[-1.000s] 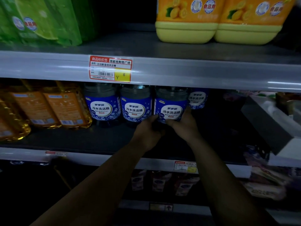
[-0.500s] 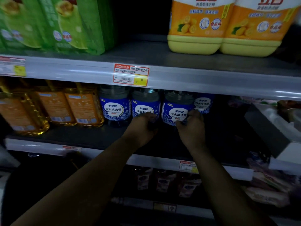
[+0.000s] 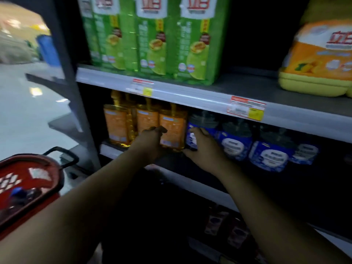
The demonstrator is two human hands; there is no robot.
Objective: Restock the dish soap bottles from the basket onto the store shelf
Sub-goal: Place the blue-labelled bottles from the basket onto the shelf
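I'm looking at both arms stretched out to the middle shelf [image 3: 190, 182]; motion blur is smearing the frame, so fine detail is going soft; right hand [image 3: 206, 149] is resting on the leftmost blue-label bottle [image 3: 202, 123], fingers spread and fairly straight across its label, thumb pointing down-left near the base, not pinching anything I can make out; left hand [image 3: 151, 144] is sitting just beside it against the rightmost amber bottle [image 3: 174, 124], fingers looking curled, but I can't tell through the blur whether it's gripping that bottle or only touching it; the blue-label bottle is standing upright at the left end of the blue-label row [image 3: 268, 157], right next to the amber bottle; two more of that row are standing at the front to its right, another is showing further back at the right end; amber bottles [image 3: 122, 126] are filling the left part of the same shelf up to the upright post [image 3: 64, 77]; red basket [image 3: 47, 164] is sitting low on the left, well apart from both hands, with dark bottle tops and one blue cap [image 3: 16, 191] showing inside; upper shelf [image 3: 247, 86] is carrying green packs [image 3: 150, 39] and a yellow-orange jug [image 3: 320, 61]; price tags [image 3: 246, 109] are hanging on its front rail.
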